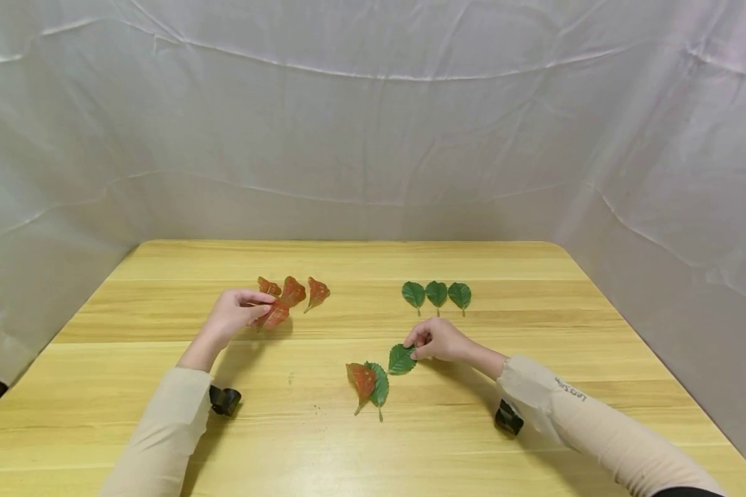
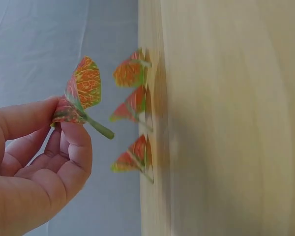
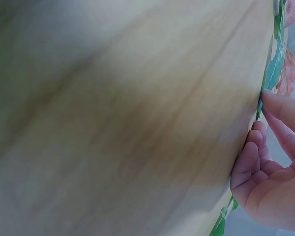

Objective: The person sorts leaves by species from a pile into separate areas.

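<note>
Between thumb and fingers, my left hand (image 1: 241,314) pinches a red-orange leaf (image 2: 83,88), held off the table with its green stem pointing outward. Close by, three more red leaves (image 1: 317,293) stand in a row at the back left. My right hand (image 1: 443,339) pinches the edge of a green leaf (image 1: 401,359) close to the tabletop; whether it is lifted I cannot tell. Just left of that leaf, another green leaf (image 1: 380,386) lies partly under a red leaf (image 1: 362,381). Three green leaves (image 1: 436,293) form a row beyond the right hand.
The leaves are on a light wooden table (image 1: 273,442). Pale cloth (image 1: 373,138) hangs behind the table and along its sides. A black strap piece (image 1: 225,400) shows at the left wrist, and another black piece (image 1: 508,418) at the right wrist.
</note>
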{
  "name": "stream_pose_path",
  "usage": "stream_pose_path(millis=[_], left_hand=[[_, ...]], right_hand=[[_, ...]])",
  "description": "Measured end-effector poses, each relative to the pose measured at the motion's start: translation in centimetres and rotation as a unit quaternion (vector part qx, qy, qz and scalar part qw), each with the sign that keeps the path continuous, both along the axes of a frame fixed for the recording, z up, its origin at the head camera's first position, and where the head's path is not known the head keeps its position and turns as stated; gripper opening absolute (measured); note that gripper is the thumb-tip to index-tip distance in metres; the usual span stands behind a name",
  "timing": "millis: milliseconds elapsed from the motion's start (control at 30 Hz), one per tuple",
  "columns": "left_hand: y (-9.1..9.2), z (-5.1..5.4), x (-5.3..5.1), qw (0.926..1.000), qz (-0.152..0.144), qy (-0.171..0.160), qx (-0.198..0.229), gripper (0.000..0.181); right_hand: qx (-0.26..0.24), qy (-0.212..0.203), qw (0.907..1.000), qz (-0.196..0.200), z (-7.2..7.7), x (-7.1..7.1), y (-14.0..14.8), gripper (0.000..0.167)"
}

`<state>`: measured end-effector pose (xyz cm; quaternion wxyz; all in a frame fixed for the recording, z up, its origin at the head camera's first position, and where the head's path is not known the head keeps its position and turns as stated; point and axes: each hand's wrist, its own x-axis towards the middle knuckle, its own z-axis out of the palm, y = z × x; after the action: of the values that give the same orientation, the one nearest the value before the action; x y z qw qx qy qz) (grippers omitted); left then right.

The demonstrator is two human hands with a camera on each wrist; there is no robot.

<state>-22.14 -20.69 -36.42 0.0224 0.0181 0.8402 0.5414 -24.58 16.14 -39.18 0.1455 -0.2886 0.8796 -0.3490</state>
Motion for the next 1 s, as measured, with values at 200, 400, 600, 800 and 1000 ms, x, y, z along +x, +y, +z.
stream_pose_path(millis=[200, 400, 600, 800, 1000], left_hand=[[-1.4, 0.1, -0.1, 0.9998, -0.003, -0.002, -0.019, 0.026], [-2.3, 0.1, -0.3, 0.9983, -0.011, -0.019, -0.054, 0.026], [-3.1, -0.2, -0.7, 0.9972, -0.013, -0.041, -0.061, 0.027], [-3.6, -0.8, -1.1, 0.9964, -0.014, -0.054, -0.063, 0.025], [-3.6, -0.9, -1.3, 0.9962, -0.017, -0.066, -0.054, 0.027]], right_hand=[[0.002, 0.004, 1.0, 0.0, -0.1, -0.1, 0.1, 0.012], [0.004, 0.004, 1.0, 0.0, -0.1, 0.0, 0.1, 0.012], [-0.001, 0.005, 1.0, 0.002, 0.0, 0.0, 0.1, 0.012], [-0.004, 0.002, 1.0, 0.003, 0.0, 0.0, 0.1, 0.011], [-0.004, 0.003, 1.0, 0.006, 0.1, 0.1, 0.1, 0.012]])
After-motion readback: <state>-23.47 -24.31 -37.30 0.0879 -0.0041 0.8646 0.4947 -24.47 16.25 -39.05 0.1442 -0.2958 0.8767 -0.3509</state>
